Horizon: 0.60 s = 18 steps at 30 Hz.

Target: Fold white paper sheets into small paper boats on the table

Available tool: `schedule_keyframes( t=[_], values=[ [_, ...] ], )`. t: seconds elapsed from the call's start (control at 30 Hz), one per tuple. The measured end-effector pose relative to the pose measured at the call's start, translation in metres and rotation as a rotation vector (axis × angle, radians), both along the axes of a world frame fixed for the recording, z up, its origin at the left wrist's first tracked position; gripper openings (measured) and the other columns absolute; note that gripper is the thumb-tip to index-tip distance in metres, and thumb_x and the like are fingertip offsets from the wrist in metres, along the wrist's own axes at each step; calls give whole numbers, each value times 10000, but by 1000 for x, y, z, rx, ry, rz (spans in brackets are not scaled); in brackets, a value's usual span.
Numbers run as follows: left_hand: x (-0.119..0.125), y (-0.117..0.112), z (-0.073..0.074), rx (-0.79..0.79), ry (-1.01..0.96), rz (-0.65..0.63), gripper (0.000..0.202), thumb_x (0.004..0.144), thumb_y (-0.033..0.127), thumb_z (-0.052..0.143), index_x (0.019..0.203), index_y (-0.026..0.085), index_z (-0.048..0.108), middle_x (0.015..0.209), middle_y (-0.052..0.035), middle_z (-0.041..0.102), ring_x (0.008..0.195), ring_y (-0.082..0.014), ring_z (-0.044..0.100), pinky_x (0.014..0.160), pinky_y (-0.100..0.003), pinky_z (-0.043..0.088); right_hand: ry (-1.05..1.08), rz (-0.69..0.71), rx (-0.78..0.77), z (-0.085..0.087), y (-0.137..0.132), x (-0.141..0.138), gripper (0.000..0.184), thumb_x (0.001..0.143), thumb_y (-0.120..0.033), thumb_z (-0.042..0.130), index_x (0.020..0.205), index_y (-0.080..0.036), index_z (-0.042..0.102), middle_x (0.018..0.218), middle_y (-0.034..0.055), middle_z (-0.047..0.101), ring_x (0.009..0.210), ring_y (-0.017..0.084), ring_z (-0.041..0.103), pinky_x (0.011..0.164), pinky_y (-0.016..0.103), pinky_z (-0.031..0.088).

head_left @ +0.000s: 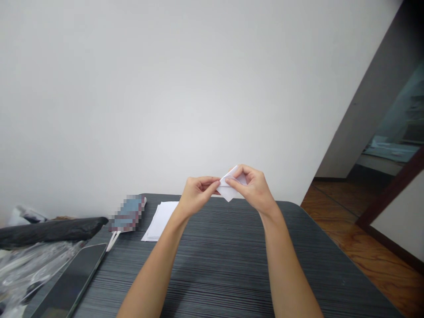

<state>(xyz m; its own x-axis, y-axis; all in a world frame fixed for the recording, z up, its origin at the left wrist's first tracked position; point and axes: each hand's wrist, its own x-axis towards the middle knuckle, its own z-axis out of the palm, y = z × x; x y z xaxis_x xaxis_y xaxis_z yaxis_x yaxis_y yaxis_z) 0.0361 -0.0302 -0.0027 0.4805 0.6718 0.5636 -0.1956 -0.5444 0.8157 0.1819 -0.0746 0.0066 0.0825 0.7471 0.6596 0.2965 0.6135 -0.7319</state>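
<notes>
A small piece of folded white paper point(228, 192) is held up above the far edge of the dark table, with one point hanging downward. My left hand point(198, 192) pinches its left corner between thumb and fingertips. On the other side, my right hand point(253, 186) grips the paper, its thumb pressed on the front and its index finger bent over the top. Parts of the folds are hidden behind the right fingers. Behind my left forearm, a stack of white paper sheets point(160, 222) lies on the table.
The dark, wood-grained table point(225, 265) stands against a white wall point(198, 88). At left lie a phone point(71, 282), a blurred-out object with a white strap point(127, 214), and clear plastic wrapping point(36, 269) beside a long black bundle point(49, 232). Wooden floor point(351, 221) shows right.
</notes>
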Motion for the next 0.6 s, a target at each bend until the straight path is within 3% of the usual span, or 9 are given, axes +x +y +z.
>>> schedule_keyframes(
  t=[0.1,0.3,0.4,0.6],
  values=[
    [-1,-1,0,40,18,14,219,720,226,564,864,91,659,766,-54,677,661,-161,630,648,-278,553,32,7,3,-1,1,0,140,654,-221,604,735,-186,495,678,-16,535,585,107,507,520,223,405],
    [-6,-3,1,79,31,94,259,719,226,554,922,88,636,764,-59,675,644,-152,627,615,-260,547,151,211,-124,-3,2,6,669,619,-233,645,1178,-293,283,695,-28,564,563,136,563,508,261,457],
    [-7,-4,2,99,38,127,263,714,207,549,938,91,625,673,-38,662,575,-125,614,571,-230,535,182,269,-180,-4,3,7,772,626,-252,645,1249,-300,192,666,-27,576,550,147,579,516,280,472],
    [-2,-4,2,57,51,102,305,707,229,561,982,103,597,583,-1,585,476,-86,568,462,-175,479,208,233,-169,-3,2,3,809,607,-265,666,1265,-283,195,692,-9,589,529,154,586,490,288,478]
  ],
)
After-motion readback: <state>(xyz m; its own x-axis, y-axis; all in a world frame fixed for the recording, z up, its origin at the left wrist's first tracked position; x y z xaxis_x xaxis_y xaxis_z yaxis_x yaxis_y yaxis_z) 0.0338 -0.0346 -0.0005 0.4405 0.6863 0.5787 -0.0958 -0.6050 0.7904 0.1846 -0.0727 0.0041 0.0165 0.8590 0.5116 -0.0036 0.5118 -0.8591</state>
